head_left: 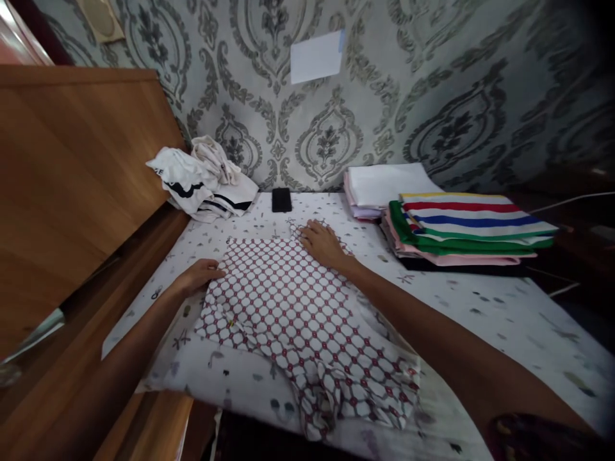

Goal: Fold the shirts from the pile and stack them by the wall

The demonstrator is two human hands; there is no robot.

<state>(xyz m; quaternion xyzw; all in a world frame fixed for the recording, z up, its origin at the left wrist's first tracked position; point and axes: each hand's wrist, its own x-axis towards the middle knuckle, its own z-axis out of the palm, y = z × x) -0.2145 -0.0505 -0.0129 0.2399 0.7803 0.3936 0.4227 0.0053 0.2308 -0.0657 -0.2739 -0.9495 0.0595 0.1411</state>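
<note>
A white garment with a red and grey lattice print lies spread over the white printed cloth on the table. Its upper part is fairly flat, while the end nearest me is bunched and reaches the table's front edge. At its left edge, my left hand has its fingers closed on the fabric. My right hand rests flat at the garment's upper right, fingers spread over a narrower part of it. What kind of garment it is, I cannot tell.
A black phone lies near the wall. Crumpled white clothes are heaped at back left, beside a wooden panel. Folded clothes with a striped piece on top and a white folded stack stand at right.
</note>
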